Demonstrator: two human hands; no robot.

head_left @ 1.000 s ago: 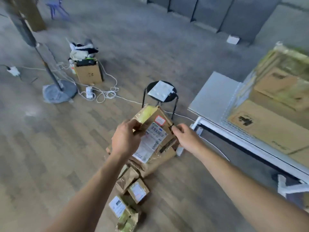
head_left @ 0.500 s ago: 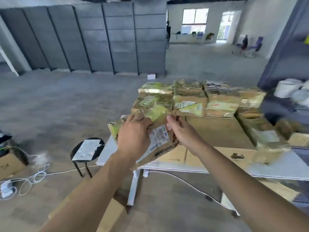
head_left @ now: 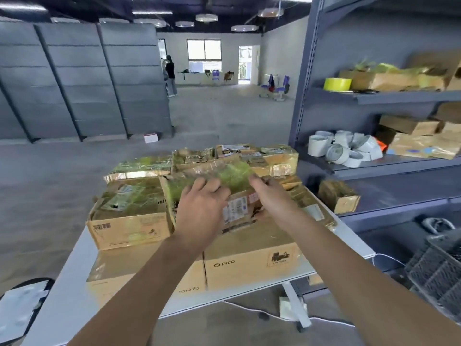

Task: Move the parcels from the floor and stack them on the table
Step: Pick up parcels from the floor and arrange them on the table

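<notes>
Both hands are holding one brown parcel (head_left: 237, 208) over the stack on the bench (head_left: 74, 283), and the grip is closed on it from two sides. The left hand (head_left: 199, 211) is lying across its top and left flank with fingers curling toward the far, green-taped edge, while the right hand (head_left: 269, 198) is clasping its right edge, thumb hidden. The parcel is sitting directly between the two hands, so neither is nearer. Its white label is showing in the gap between them, facing up and tilting toward the person. The green-taped end is pointing away from the person, and the near end is hanging over the big Pico carton (head_left: 249, 260), just beside the right wall of the neighbouring box (head_left: 129, 228) in the second layer. Blur and the hands are covering too much to say which way the long axis is running, or whether the underside is already touching the carton below. Behind it, a row of taped parcels (head_left: 262, 156) is filling the back of the bench. The coming move, as I judge it, is turning on that slot: the parcel is needing to go down and slightly forward, right of the box and in front of the rear row, with both hands releasing evenly.
</notes>
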